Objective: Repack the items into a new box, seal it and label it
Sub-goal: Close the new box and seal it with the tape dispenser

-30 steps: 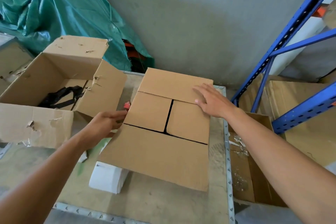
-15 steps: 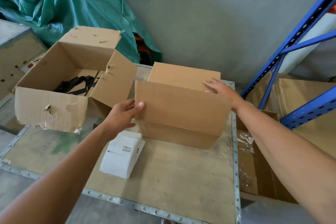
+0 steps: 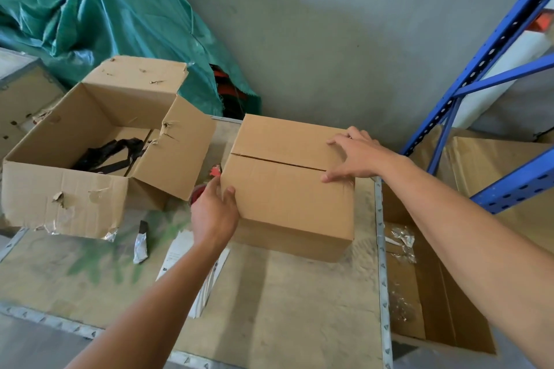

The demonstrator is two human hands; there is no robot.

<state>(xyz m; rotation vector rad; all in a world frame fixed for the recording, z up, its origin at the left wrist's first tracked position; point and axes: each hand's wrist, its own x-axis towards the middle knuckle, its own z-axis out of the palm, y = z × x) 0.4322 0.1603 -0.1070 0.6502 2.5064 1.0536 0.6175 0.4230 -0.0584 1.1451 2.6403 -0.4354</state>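
The new cardboard box stands on the table with its flaps folded shut, an untaped seam running across its top. My left hand grips the box's near left edge. My right hand lies flat on the top at the right end of the seam, fingers spread. The old torn box stands open to the left, with black straps inside it. A red tape dispenser shows between the two boxes, mostly hidden by my left hand. A white label stack lies under my left forearm.
A small box cutter lies on the table in front of the old box. A blue metal rack stands at the right, with an open carton on the floor beside the table edge. A green tarp is heaped behind.
The new box went from lying with its flaps facing me to standing with the shut flaps on top. My left hand shifted to its left edge, my right hand onto the seam.
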